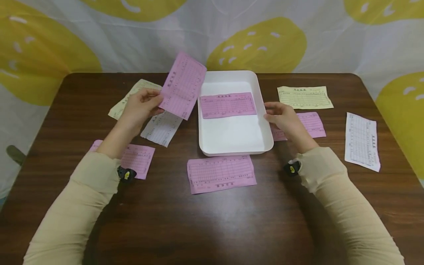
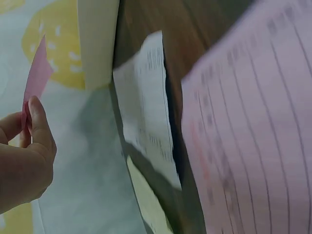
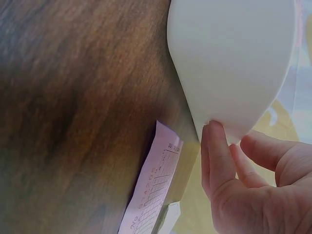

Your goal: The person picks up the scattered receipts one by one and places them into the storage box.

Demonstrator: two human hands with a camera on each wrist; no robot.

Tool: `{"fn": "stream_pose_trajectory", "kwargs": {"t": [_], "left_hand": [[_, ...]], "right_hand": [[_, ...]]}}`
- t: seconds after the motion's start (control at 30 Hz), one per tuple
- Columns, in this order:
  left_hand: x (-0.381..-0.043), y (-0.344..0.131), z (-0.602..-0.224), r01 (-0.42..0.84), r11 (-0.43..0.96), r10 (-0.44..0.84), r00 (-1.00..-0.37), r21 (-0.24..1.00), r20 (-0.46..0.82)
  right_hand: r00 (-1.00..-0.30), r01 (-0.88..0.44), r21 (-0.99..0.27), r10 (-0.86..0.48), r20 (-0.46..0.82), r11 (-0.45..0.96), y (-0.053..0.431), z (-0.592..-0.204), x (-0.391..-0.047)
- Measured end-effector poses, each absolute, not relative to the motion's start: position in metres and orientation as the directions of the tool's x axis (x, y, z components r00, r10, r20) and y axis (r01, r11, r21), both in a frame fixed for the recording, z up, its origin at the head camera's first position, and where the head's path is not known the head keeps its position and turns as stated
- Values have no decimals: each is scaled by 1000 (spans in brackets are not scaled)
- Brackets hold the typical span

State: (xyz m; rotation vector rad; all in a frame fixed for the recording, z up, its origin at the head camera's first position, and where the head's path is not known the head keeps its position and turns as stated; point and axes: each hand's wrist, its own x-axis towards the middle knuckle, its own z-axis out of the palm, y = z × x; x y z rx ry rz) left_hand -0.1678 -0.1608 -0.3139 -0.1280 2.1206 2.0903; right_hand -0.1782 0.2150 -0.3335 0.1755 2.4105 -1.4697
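Note:
My left hand (image 1: 140,106) pinches a pink printed slip (image 1: 184,86) by its edge, raised and tilted beside the tray's left wall. The left wrist view also shows this pink slip (image 2: 36,80) between thumb and fingers. A shallow white tray (image 1: 235,136) stands on the table with another pink slip (image 1: 228,105) lying flat inside. At the tray's right side, my right hand (image 1: 285,119) touches the outer wall with its fingertips. In the right wrist view the fingers (image 3: 217,151) are fairly straight against the white wall.
On the brown table (image 1: 212,228), a white slip (image 1: 162,129) and a yellow slip (image 1: 132,92) lie left of the tray. Pink slips lie near the left forearm (image 1: 137,160), before the tray and under the right hand. Another yellow (image 1: 304,97) and white slip (image 1: 361,141) lie right.

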Motion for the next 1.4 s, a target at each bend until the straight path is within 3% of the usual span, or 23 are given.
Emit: {"fn": "stream_pose_trajectory", "kwargs": {"t": [0.33,0.67,1.13,1.4], "left_hand": [[-166,-108,-327,-160,206,164,-967,966,-195],[-166,-73,-335,-129,256,237,-952,958,-192],[-168,-60,-342,-29,404,258,-955,914,-144],[-168,-59,-341,91,522,276,-959,848,-67]], "right_hand": [[-937,294,-819,-22,-349,492,215,-333,-179],[-940,292,-834,-23,-342,469,214,-334,-179],[-943,261,-825,-49,-328,502,213,-335,-180],[-947,253,-827,-46,-318,502,212,-334,-179]]}}
